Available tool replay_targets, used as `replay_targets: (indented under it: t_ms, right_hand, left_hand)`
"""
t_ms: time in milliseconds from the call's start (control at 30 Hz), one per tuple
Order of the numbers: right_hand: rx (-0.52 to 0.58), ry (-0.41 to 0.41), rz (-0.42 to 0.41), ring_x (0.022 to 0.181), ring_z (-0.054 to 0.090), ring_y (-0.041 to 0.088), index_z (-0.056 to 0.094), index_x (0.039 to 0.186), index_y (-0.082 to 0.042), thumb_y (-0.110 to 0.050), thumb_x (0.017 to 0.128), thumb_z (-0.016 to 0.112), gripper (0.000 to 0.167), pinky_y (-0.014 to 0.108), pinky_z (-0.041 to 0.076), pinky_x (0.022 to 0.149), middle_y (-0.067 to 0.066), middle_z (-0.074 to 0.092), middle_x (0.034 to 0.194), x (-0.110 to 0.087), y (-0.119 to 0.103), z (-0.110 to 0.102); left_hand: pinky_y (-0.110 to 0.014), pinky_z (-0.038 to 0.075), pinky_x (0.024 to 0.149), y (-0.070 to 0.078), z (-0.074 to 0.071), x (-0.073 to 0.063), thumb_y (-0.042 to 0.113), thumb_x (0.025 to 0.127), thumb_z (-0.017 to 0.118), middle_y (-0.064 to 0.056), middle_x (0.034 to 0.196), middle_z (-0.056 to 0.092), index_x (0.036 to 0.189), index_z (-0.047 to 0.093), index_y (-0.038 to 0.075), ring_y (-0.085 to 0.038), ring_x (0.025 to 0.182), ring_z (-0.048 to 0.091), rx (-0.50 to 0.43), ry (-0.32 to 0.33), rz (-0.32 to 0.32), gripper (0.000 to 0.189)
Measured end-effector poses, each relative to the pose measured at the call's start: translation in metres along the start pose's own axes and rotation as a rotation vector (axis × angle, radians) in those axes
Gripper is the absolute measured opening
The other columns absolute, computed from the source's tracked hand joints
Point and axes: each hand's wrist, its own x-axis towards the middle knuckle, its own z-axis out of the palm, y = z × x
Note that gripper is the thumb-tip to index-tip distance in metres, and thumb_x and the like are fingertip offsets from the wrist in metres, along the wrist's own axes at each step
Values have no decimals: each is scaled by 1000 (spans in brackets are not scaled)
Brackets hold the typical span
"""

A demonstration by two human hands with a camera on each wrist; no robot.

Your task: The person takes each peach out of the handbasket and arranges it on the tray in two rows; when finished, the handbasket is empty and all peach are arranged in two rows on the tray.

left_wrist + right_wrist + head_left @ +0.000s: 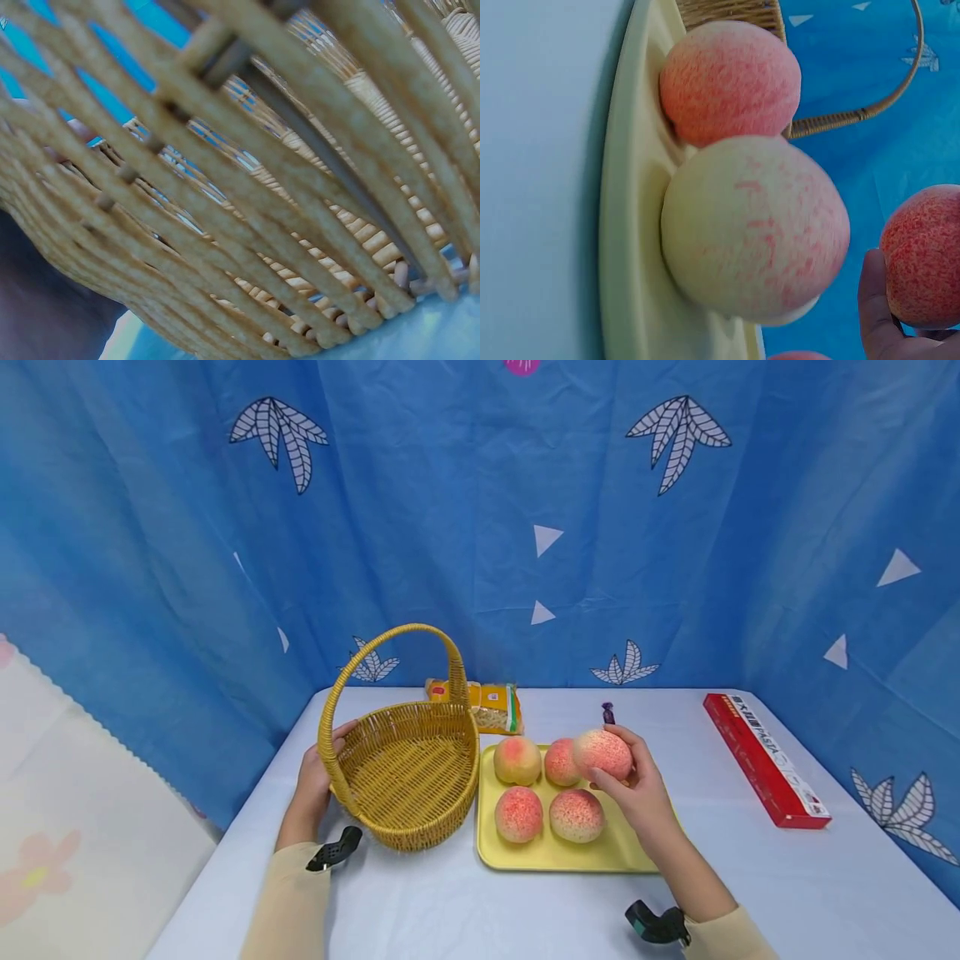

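Note:
My right hand (633, 777) holds a pink-speckled peach (602, 754) above the yellow tray (622, 857), thumb on the near side and fingers behind. In the right wrist view, the thumb (873, 292) presses against the held peach (926, 259). Several other peaches sit on the tray, among them a yellowish one (517, 761) at the back and a pale speckled one (577, 816) at the front. My left hand (311, 785) grips the left side of a wicker basket (420, 835) by its rim; the basket wall (225, 187) fills the left wrist view and hides most of the fingers.
The basket's tall arched handle (416, 628) stands up over its bare inside. Behind the basket and tray lies a bag of pasta (498, 708). A small dark-wrapped item (608, 713) lies behind the held peach, and a long red pasta box (765, 760) is at the right.

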Motion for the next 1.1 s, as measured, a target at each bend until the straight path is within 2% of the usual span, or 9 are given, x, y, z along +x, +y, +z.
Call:
replay_targets:
  t_ms: [167,367,667,800,967,1033,1100]
  right_hand:
    - [-36,27,19,113,55,7,31,153,-25,-25,95,69,69,22,58,85,2,40,144,-4,8,-13]
    - [-79,48,56,114,52,3,29,155,-24,-29,95,69,72,19,57,84,5,38,149,-6,17,-28]
    - [-74,24,71,115,49,1,29,155,-22,-30,96,68,71,18,56,84,4,35,151,-5,35,-43]
    - [-127,-2,65,117,47,3,29,155,-20,-30,97,66,70,15,54,85,9,33,155,-6,40,-48]
    - [-242,-35,85,133,41,20,29,155,-22,-36,95,67,73,8,45,88,11,32,159,-6,42,-57]
    - [-287,-46,98,137,39,27,29,155,-22,-39,94,68,75,11,45,91,12,33,159,-6,43,-61]
    - [-321,-57,105,138,39,32,30,155,-21,-39,92,70,77,22,51,95,14,34,158,-5,45,-65]
  left_hand:
    - [-47,19,125,2,2,0,28,107,37,-5,160,40,150,47,21,-21,150,31,-11,9,-20,44]
    - [-47,19,125,2,1,-2,27,108,37,-6,161,38,151,46,19,-23,152,29,-13,-5,-5,45]
    - [-47,19,125,1,1,-2,29,108,37,-7,160,40,151,46,19,-22,150,31,-17,-12,7,45]
    - [-47,19,125,2,1,-4,30,108,36,-6,160,40,151,46,21,-22,150,31,-11,-11,-5,45]
    - [-46,19,125,3,2,-4,29,108,37,-5,159,41,151,46,21,-21,150,31,-16,-6,-11,45]
    - [-45,19,125,4,2,-3,28,108,37,-5,159,41,151,47,21,-20,150,31,-20,-3,-16,44]
    - [-45,19,125,5,2,-3,28,108,37,-4,160,41,150,47,21,-20,150,31,-21,2,-23,44]
